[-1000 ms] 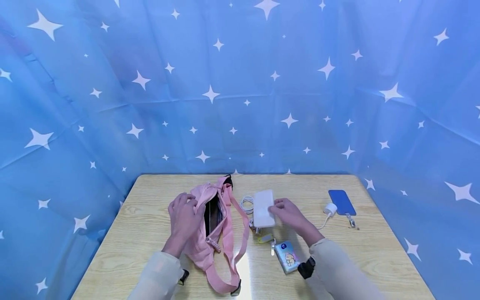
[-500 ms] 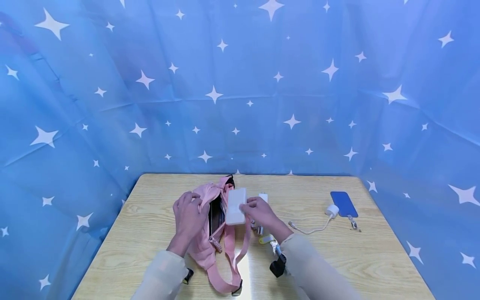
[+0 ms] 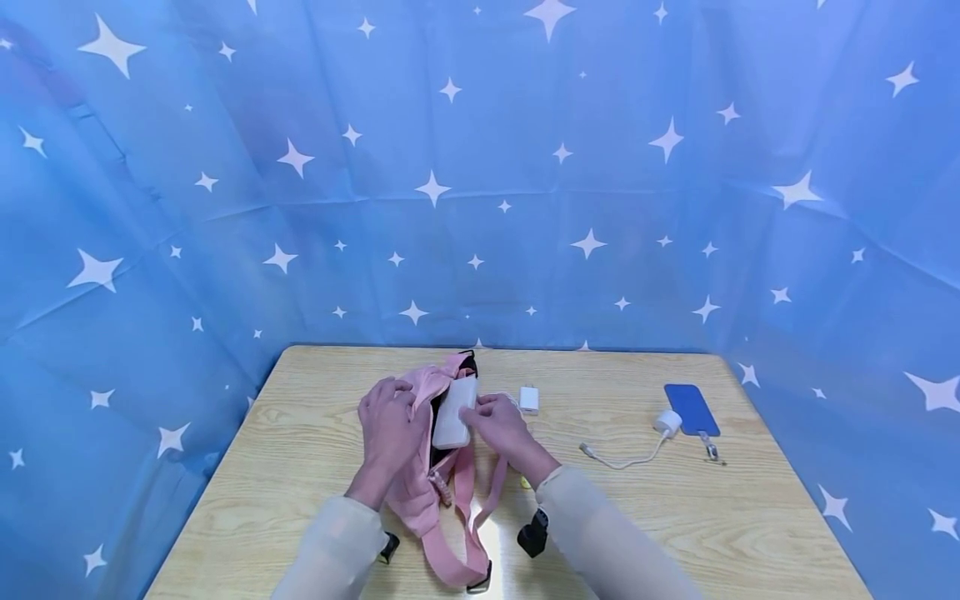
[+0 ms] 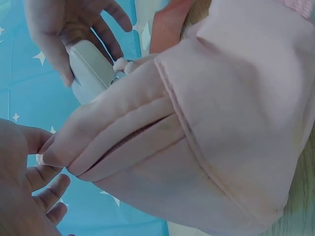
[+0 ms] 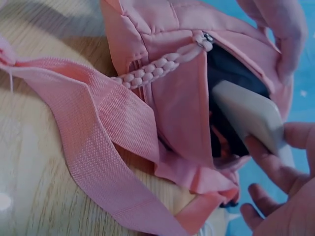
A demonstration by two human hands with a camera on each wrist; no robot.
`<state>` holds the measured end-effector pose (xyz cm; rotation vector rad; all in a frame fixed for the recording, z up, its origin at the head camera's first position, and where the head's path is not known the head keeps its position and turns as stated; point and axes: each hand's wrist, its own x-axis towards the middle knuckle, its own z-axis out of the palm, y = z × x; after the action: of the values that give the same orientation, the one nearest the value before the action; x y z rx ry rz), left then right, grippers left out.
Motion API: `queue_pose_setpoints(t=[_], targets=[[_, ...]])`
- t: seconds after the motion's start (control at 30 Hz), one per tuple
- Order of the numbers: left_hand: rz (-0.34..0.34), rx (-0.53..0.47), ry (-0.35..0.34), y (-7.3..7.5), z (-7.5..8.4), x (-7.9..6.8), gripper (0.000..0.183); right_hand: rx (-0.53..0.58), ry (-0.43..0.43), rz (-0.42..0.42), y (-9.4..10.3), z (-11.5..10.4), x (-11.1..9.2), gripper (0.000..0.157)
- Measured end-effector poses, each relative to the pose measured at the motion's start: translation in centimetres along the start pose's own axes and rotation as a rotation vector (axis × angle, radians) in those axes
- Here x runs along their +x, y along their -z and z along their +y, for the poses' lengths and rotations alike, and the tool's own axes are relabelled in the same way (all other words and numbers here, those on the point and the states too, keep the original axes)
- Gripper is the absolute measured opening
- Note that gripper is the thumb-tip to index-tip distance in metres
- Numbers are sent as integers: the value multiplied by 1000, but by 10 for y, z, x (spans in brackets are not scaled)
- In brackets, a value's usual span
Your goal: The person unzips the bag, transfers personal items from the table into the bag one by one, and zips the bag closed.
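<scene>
A pink waist bag point(image 3: 405, 498) lies on the table with its main pocket unzipped, the dark lining showing. My left hand point(image 3: 392, 425) pinches the pocket's edge between thumb and forefinger, as the left wrist view shows, the other fingers loosely bent. Between thumb and fingers my right hand point(image 3: 501, 427) holds a white slab, like a power bank point(image 3: 454, 412), by its outer end. In the right wrist view the white power bank point(image 5: 248, 110) is tilted, with its far end inside the opening. A braided pull point(image 5: 152, 71) hangs from the zip.
The bag's strap point(image 3: 450, 568) loops toward the front. A white charger plug point(image 3: 528, 399) stands right of my right hand. Farther right lie a white cable point(image 3: 626, 463) with a round head point(image 3: 667, 422) and a blue card-like pad point(image 3: 692, 408). A yellow tag point(image 3: 525, 482) peeks out below my right wrist.
My right hand has carried the white power bank leftward from over the coiled cable to the bag, where it now tilts into the opening. The left hand keeps its hold on the edge.
</scene>
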<state>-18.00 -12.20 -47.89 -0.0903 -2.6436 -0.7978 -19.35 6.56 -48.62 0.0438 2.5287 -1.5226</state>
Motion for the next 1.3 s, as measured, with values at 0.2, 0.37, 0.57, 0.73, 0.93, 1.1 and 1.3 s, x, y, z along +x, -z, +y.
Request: queue_pose_setpoints(t=[0.2,0.37,0.57,0.73,0.93,1.1,1.3], targets=[[6,-14,12,1,3,0,31,-125,9,16,-6,-1,4,44],[-2,-14,31,1,2,0,32,-241,34,43,-16,-2,9,41],[-7,-26,62,2,-2,-1,34,-323,75,78,-33,2,12,38],[-9,-14,63,0,-4,-2,34,-387,72,79,-40,3,10,41],[-4,-5,52,-1,-6,-3,32,-459,89,87,-47,4,11,45],[2,-9,49,0,-6,-4,32,-545,111,125,-53,5,10,48],[-3,-5,51,0,-6,-5,32,-658,128,141,-61,10,12,52]])
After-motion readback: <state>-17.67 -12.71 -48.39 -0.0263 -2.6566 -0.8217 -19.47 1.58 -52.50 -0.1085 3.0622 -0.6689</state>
